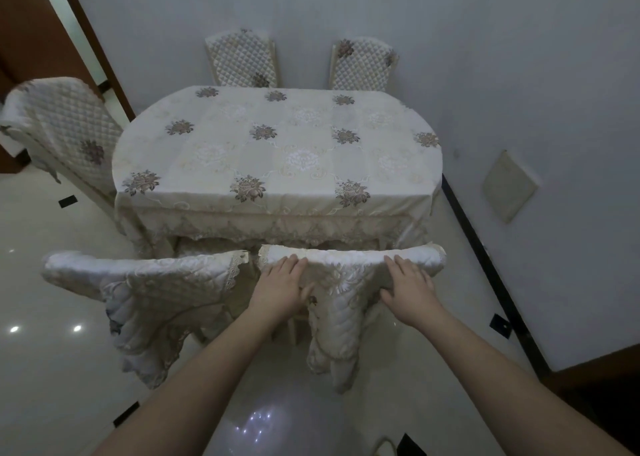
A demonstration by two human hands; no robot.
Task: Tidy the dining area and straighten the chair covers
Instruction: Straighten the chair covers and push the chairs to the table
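While tablecloth (pixel 277 151) lies bare, both hands press chair cover (pixel 349 282).

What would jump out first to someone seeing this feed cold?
Both hands, the left hand and the right hand, rest on the top edge of the near right chair cover, right at the table's near side. Behind them the floral tablecloth fills the middle of the view. The near left chair cover hangs rumpled and skewed beside the hands.

Five covered chairs (pixel 349 272), one table (pixel 277 151), two hands (pixel 280 289).
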